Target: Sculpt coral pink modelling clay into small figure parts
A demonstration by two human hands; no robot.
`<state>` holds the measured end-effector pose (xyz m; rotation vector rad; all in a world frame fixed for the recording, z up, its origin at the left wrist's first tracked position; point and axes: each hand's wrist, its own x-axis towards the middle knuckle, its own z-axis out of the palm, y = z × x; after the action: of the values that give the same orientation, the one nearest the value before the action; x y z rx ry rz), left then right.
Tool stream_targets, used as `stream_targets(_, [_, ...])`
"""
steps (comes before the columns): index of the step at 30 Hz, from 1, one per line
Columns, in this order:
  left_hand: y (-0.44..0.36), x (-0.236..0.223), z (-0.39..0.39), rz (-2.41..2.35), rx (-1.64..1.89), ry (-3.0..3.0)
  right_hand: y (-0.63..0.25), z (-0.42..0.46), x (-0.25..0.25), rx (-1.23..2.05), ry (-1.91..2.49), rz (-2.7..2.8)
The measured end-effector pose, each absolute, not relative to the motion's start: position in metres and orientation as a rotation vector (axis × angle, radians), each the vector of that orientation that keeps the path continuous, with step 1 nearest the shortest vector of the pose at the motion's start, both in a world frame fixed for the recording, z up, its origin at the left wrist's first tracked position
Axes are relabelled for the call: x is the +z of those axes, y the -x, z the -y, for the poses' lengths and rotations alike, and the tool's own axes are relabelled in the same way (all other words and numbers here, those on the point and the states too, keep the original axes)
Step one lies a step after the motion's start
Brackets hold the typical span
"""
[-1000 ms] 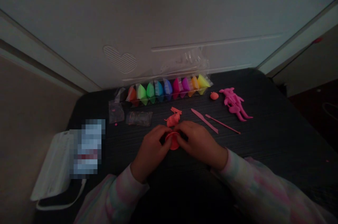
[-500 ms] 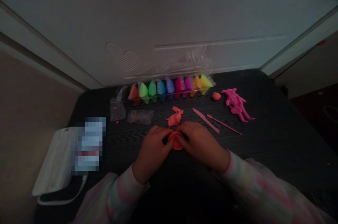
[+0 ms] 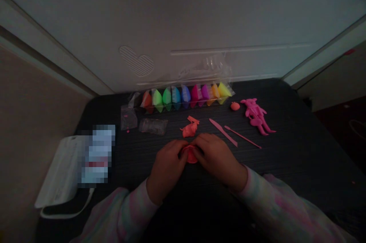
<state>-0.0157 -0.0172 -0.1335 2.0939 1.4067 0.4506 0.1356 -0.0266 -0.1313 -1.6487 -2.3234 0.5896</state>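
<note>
Between my hands is a small round piece of coral-red modelling clay (image 3: 192, 156), shaped like a shallow disc or cup. My left hand (image 3: 168, 164) pinches its left edge between thumb and fingers. On the opposite edge, my right hand (image 3: 219, 159) grips it the same way, with the thumb on the near face. The far rim is partly hidden by the fingers. Just beyond the fingertips lie a crumpled lump of coral clay (image 3: 189, 130) and a short coral strip (image 3: 193, 119).
A pink plastic knife (image 3: 223, 132) and a thin pink stick tool (image 3: 243, 137) lie right of centre. Behind them are a small coral ball (image 3: 235, 106), a pink figure (image 3: 256, 116) and a row of coloured clay packets (image 3: 185, 96). A white mask (image 3: 61, 170) is at left.
Both hands keep hold of the clay and have shifted only slightly; its far rim looks a little more folded inward. The view has tilted a little.
</note>
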Motion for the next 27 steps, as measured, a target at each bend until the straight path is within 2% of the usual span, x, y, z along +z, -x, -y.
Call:
stream_targets(7, [0.0162, -0.1318, 0.0139, -1.447, 0.244, -2.139, -0.1363, 0.0254, -0.1302, 0.72, 1.656, 2.267])
stream_targets(16, [0.0168, -0.132, 0.0163, -1.409, 0.364, -2.109, -0.135, 0.026, -0.1277, 0.709, 1.669, 2.257])
stream_targets(27, [0.0177, -0.134, 0.0136, -1.466, 0.548, -2.16, -0.1325, 0.0275, -0.1309, 0.854, 1.711, 1.929])
